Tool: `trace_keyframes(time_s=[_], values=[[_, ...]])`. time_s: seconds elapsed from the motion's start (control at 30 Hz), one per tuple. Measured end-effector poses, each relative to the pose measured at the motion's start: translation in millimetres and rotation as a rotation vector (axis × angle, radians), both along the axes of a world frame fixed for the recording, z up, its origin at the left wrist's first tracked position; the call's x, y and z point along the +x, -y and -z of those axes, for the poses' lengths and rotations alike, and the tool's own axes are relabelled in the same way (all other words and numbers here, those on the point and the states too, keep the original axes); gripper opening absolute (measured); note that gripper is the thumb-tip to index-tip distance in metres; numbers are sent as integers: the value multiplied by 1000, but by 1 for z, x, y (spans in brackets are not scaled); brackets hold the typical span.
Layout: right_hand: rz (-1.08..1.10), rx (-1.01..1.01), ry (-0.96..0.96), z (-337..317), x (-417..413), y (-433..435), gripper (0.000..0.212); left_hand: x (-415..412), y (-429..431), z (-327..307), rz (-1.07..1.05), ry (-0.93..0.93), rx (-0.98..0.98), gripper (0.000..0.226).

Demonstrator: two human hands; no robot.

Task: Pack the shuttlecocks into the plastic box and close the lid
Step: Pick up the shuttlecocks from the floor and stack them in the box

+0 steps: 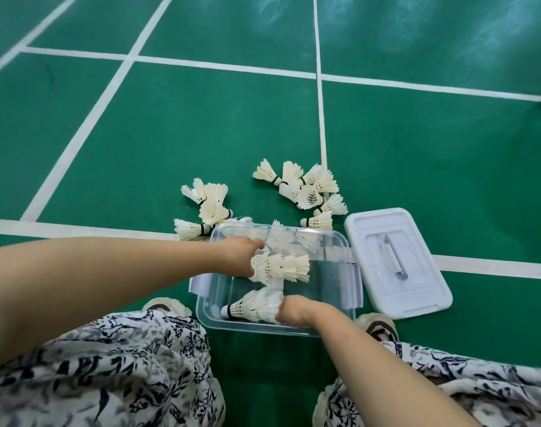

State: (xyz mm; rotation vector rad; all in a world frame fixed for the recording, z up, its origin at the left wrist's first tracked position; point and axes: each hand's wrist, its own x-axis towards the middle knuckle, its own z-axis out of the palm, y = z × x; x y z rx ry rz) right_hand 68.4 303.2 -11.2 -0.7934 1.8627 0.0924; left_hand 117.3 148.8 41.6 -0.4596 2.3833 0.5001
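Box edges: the plastic box (205,303) stands open on the green court floor (139,143), its near wall just ahead of the person's knees; a shoe (167,305) sits at its near left corner and another by its near right corner
Lid: the white lid (423,291) lies flat on the floor just beside the box's right wall, angled a little, handle up
Open room: beyond the box bare green floor runs out to the white lines (226,67); patterned fabric (109,380) covers both knees close behind the box
Left hand: the left hand (243,255) reaches over the left rim; fingers curled on the cork end of a nested row (281,268) of shuttlecocks lying across the box's middle
Right hand: the right hand (293,311) grips the feather end of a second row (253,305) lying along the near wall, cork pointing left
Far wall: pale feathers show through the clear far wall; whether inside or behind it cannot be told
On the floor: a left cluster (207,208) touches the box's far left corner; a right cluster (309,189) lies just beyond the far right corner
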Motion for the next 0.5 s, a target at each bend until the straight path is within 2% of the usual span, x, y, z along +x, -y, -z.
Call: trace_keyframes(time_s=[0.1,0.2,0.33,0.4,0.5], values=[[83,16,9,-5,-7,-2,34,-2,-3,-3,31,3,-11,56],[228,-71,-16,-14,-16,2,18,-5,-6,-9,66,-10,-25,50],[320,-215,-105,-33,-29,8,17,-7,-10,-17,97,-41,-53,43],[390,-252,-170,-41,-36,13,26,-10,-9,-25,100,-78,-79,40],[473,-343,-242,-55,-50,22,22,-18,-2,-38,79,-153,-105,40]])
